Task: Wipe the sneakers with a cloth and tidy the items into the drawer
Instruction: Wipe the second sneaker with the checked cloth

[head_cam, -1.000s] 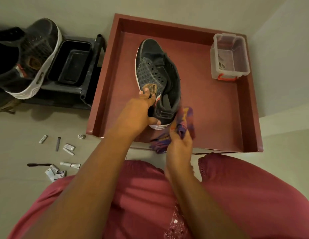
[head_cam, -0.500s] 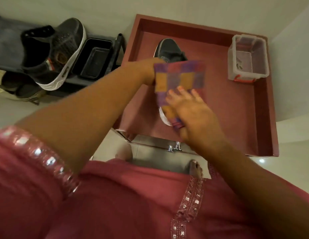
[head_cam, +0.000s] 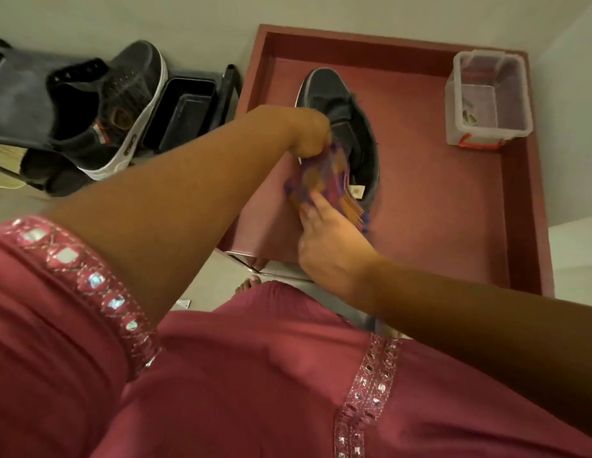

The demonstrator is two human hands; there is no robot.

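Sneaker [head_cam: 346, 127] under cloth [head_cam: 316, 180], both hands

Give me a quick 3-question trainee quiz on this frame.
1. True or false: the dark grey sneaker with the white sole lies inside the open dark red wooden drawer.
2. Which hands touch the purple-and-orange checked cloth? A) left hand only B) right hand only C) both
3. Fill in: the clear plastic box with the red clip stands in the drawer's far ____ corner.

Key: 1 true; 2 C; 3 right.
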